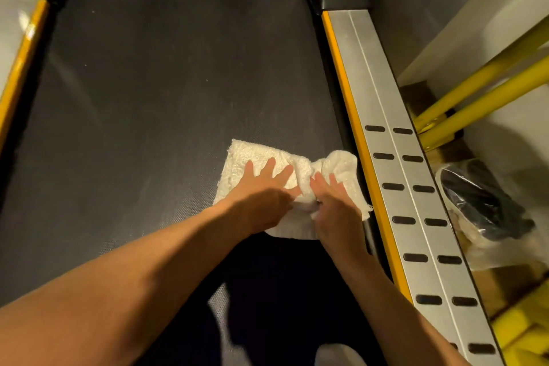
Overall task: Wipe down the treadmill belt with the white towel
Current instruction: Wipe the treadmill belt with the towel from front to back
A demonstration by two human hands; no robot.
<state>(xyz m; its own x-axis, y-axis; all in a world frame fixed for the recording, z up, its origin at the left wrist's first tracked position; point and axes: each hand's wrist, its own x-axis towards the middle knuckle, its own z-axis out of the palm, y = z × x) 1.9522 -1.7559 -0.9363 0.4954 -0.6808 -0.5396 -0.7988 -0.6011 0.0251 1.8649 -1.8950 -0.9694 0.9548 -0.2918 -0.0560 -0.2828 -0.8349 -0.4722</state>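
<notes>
Both hands press the towel (pixel 292 175) flat on the belt (pixel 166 104), right up against the right rail (pixel 395 140). The left hand (pixel 261 196) lies with fingers (pixel 269 166) spread wide and flat on the towel's part farther from the rail, gripping nothing. The right hand (pixel 332 202) is also laid open, palm down, on the bunched part nearest the rail; whether its thumb pinches a fold I cannot tell.

To wipe well, I would keep both palms low and the weight even, smooth out the bunch in the middle so more cloth meets the belt, and push in long straight strokes away from the rail, overlapping each pass. The towel's edge touches the yellow strip (pixel 350 116) along the rail, so care is needed that it does not snag in the gap there.

The belt is dark and finely textured, with pale specks and dull smears far from the rail. Beyond the rail, on its outer side, stand yellow tubes (pixel 475 89) and a plastic bag (pixel 481 202) of dark stuff against a pale wall. The light is dim and warm.
</notes>
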